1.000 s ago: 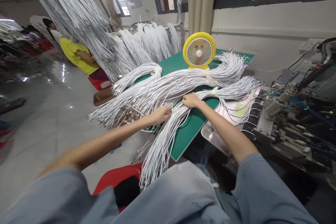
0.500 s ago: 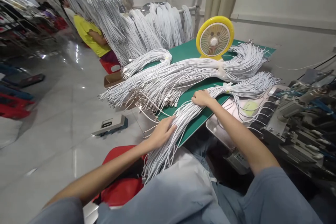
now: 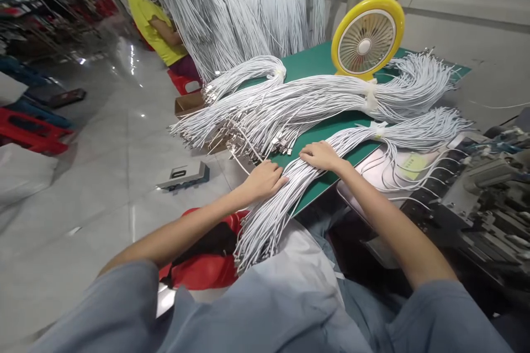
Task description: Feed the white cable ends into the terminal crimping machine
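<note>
A tied bundle of white cables [image 3: 285,198] slants from the green table [image 3: 308,63] down over its front edge toward my lap. My left hand [image 3: 265,179] is wrapped over the left side of this bundle, near the table's edge. Farther up the same bundle, my right hand [image 3: 321,155] grips it from above, its fingers curled over the cables. A pale tie [image 3: 378,130] binds the bundle beyond my right hand. Behind it lies a larger tied bundle [image 3: 323,100], with metal connectors at its left end. The undersides of both hands are hidden.
A yellow fan [image 3: 367,38] stands at the table's back. More cables [image 3: 277,16] hang from a rail behind. Machinery [image 3: 488,193] and a pink tray [image 3: 372,168] are on the right. A person in a yellow shirt [image 3: 151,25] sits at the back left, a red stool [image 3: 207,273] below.
The view has shifted, so the table and fan appear farther right and higher. My left hand has moved slightly up the bundle, closer to my right hand, which keeps its place.
</note>
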A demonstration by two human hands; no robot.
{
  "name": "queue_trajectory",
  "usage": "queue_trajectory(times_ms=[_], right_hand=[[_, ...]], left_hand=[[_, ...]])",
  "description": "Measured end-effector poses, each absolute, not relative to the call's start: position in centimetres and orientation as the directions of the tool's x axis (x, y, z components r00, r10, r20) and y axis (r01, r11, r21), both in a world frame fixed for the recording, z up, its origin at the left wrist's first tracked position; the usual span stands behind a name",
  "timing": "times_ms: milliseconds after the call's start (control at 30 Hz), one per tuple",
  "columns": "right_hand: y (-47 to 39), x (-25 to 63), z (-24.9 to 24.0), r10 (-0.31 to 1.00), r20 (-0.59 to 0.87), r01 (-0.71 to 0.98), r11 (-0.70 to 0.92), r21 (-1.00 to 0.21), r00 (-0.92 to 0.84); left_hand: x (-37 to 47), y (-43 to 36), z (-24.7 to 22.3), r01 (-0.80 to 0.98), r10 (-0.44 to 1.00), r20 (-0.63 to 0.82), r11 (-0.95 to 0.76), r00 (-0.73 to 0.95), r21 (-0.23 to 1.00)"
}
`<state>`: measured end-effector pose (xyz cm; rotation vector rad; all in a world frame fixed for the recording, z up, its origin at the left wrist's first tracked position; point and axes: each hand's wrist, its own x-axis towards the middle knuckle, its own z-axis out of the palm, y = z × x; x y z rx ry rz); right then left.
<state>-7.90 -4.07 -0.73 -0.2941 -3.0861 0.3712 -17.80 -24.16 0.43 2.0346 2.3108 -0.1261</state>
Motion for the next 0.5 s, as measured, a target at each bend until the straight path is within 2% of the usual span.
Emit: queue_trajectory(times_ms=[100, 200, 300, 367, 500], right_hand=[[-4.0, -7.8, -1.1, 0.189, 0.023, 0.177, 0.951, -0.254, -0.982], [-4.0, -7.6, -1.5, 0.209, 0.030, 0.193, 0.943, -0.271, -0.977], [-4.0, -7.6, -1.6, 0.207, 0.045, 0.187, 0.943, -0.275, -0.977], [-4.1, -7.5, -1.4, 0.208, 0.048, 0.189, 0.945, -0.266, -0.977], [-4.4, -7.5, -1.0, 0.226, 0.020, 0.215, 0.949, -0.230, -0.974]], left_hand=[[-16.9, -25.6, 0.8, 0.970, 0.947, -0.210, 0.232, -0.241, -0.066], [-16.6, -28.4, 0.1, 0.923, 0.896, -0.251, 0.384, -0.368, 0.020], [-16.8, -30.8, -1.6, 0.769, 0.814, -0.288, 0.576, -0.505, 0.278], [-16.9, -31.8, -3.1, 0.651, 0.802, -0.313, 0.596, -0.508, 0.470], [-17.1, -32.6, -5.0, 0.546, 0.823, -0.307, 0.553, -0.478, 0.629]])
